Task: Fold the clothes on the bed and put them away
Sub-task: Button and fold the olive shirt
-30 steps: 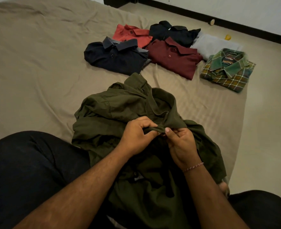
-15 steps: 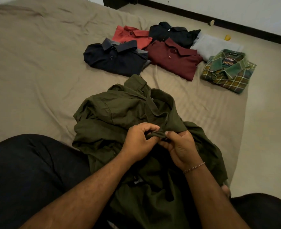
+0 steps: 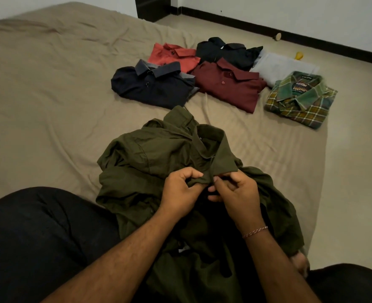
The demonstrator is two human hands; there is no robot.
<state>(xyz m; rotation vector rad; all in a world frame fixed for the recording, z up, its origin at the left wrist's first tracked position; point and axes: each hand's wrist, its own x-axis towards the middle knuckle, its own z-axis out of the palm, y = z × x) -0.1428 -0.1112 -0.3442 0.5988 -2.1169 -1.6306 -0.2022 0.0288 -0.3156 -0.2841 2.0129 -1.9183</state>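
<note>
Olive shirt (image 3: 159, 162): crumpled, soft woven cotton, on the bed (image 3: 49, 95) against the lap
Left hand (image 3: 181, 191): pinches the placket edge
Right hand (image 3: 237, 193): pinches it opposite, fingers curled
Advice: probably buttoning; keep the edge taut
Folded shirts (image 3: 224, 84): flat rectangles beyond

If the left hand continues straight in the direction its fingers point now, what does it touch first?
Probably the right hand: the left hand points rightward across the olive shirt, and both pinch the same fold, almost touching. Depth is unclear.
</note>
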